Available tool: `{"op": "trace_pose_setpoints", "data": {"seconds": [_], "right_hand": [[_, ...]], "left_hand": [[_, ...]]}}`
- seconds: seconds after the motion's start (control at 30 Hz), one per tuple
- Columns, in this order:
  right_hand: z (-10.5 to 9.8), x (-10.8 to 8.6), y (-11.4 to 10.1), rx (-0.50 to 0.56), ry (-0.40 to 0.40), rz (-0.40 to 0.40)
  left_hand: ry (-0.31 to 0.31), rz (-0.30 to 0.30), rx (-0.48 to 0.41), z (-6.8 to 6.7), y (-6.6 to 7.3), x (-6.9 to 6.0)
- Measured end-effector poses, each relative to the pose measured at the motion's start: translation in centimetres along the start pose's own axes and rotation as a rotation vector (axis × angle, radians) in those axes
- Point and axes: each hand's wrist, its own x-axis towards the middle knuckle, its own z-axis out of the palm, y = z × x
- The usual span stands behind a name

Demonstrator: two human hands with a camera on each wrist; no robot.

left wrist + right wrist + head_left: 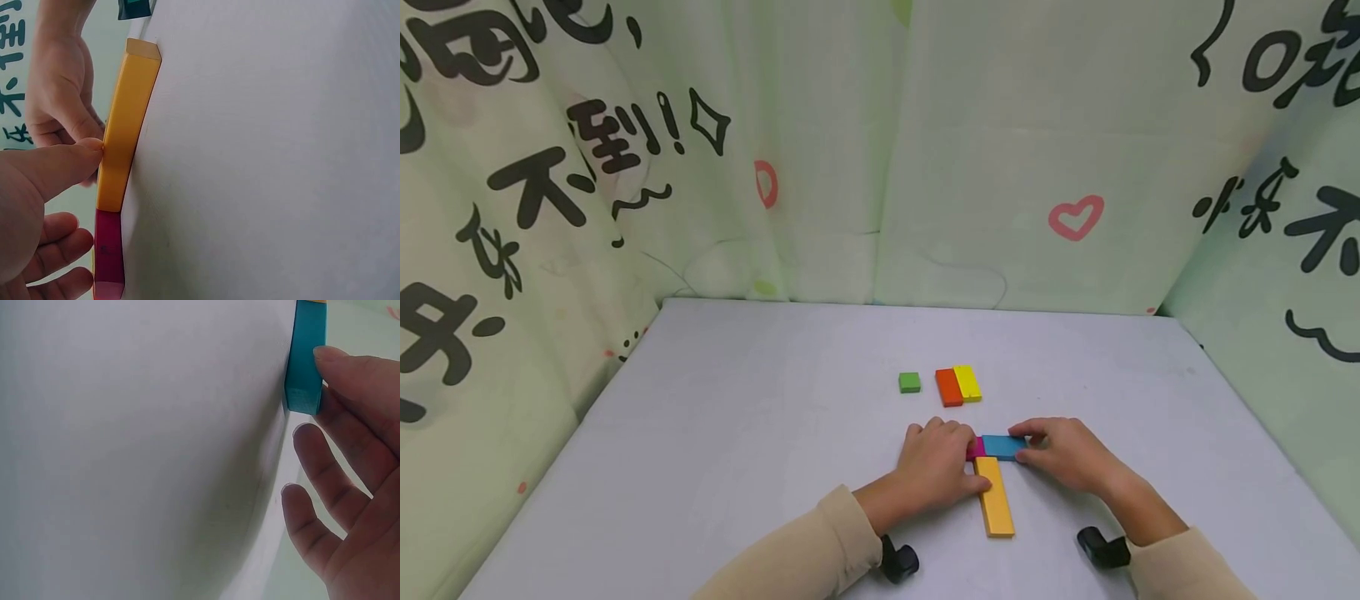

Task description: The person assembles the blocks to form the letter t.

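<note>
Several flat blocks meet on the table in a T shape: an orange block (996, 508) pointing toward me, a magenta block (978, 447) across its far end, and a blue block (1002, 447) to the right of the magenta one. My left hand (934, 467) rests its thumb on the orange block's left edge, its other fingers at the magenta block's left end. With thumb and index finger, my right hand (1067, 454) pinches the right end of the blue block. The right wrist view shows this pinch, the other fingers loosely bent below the blue block (306, 359).
Beyond the hands, a small green block (910, 382) lies alone. To its right, a red block (949, 388) and a yellow block (967, 383) lie side by side. The white table (760, 392) is bordered by a printed curtain (820, 150) at the back and sides.
</note>
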Motion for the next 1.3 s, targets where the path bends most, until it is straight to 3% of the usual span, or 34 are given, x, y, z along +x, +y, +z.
{"op": "trace_pose_setpoints", "data": {"seconds": [0.73, 1.3], "right_hand": [[0.03, -0.48, -0.24, -0.013, -0.006, -0.008], [0.13, -0.59, -0.11, -0.01, 0.008, -0.024]], "left_hand": [[0.002, 0.016, 0.015, -0.02, -0.12, -0.13], [0.01, 0.01, -0.053, 0.21, -0.15, -0.1]]}}
